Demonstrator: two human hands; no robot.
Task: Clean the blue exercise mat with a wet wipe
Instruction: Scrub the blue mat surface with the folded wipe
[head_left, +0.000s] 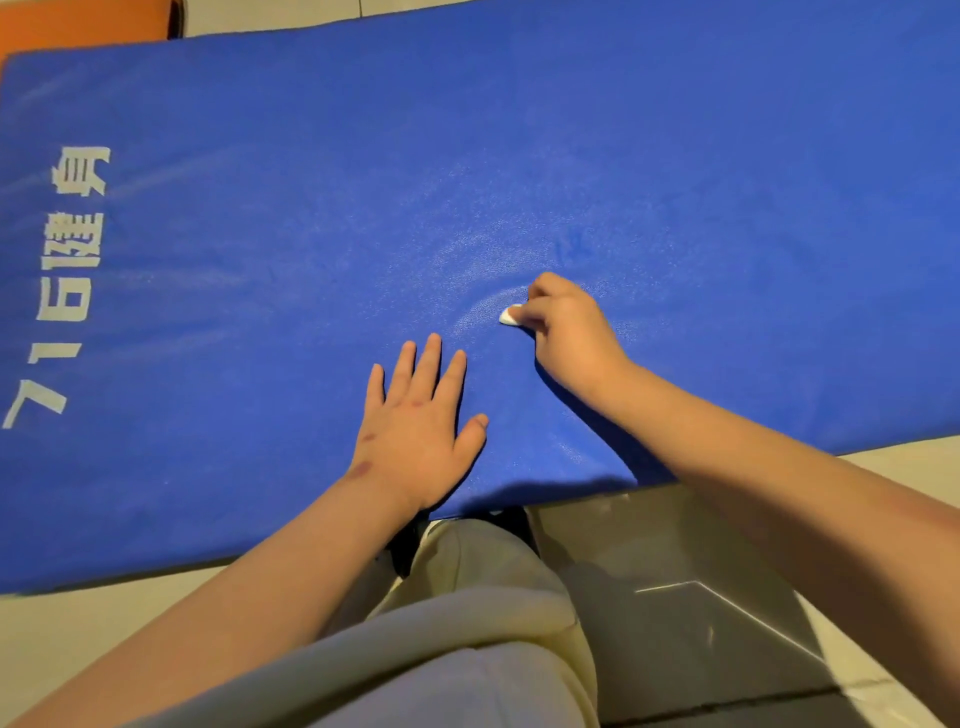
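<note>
- Right grip: fingers curled and clenched on a small white wet wipe. Only a wadded corner of the wipe shows, poking out at the left side of the fingers and touching the mat.
- Blue exercise mat: lies flat on the floor, under both grips. Its surface puckers slightly just ahead of the right grip.
- Left grip: released, grasping nothing. Fingers are straight and slightly spread, palm flat on the mat, to the left of the right grip and nearer the person.
- White lettering: printed on the mat, far left of the left grip.
- Orange pad: beyond the mat's far left corner, well apart from both grips.
- Light trousers: on the person's leg, between the two forearms, behind the grips at the mat's near edge.
</note>
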